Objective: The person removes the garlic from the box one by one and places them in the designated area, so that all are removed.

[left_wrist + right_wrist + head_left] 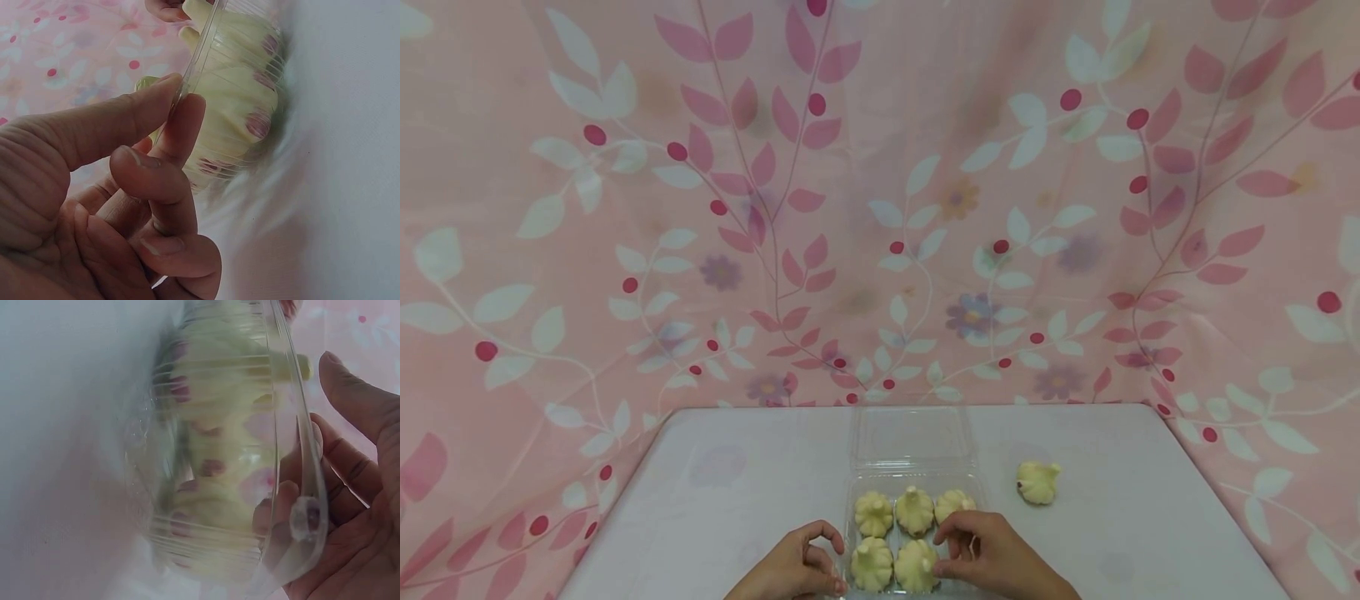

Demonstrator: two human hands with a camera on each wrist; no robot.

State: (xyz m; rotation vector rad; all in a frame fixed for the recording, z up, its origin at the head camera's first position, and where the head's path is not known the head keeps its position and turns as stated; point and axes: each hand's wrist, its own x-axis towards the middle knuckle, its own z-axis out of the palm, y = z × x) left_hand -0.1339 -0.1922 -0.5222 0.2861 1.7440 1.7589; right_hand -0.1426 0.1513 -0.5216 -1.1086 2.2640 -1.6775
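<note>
A clear plastic clamshell container [917,478] holds several pale yellow garlic bulbs [872,564] with purple patches, set in rows. Its lid [913,435] lies folded back behind it. At the front left corner my left hand [805,562] pinches the container's rim [201,56] between thumb and index finger. Over the right side is my right hand [992,554], thumb and fingers spread apart with no bulb between them. In the right wrist view its fingers [287,497] show through the clear wall. The right hand covers much of the front right compartment.
One loose garlic bulb [1037,483] sits on the white-covered table [1120,517], right of the container. A pink floral cloth [880,208] hangs behind the table and along both sides.
</note>
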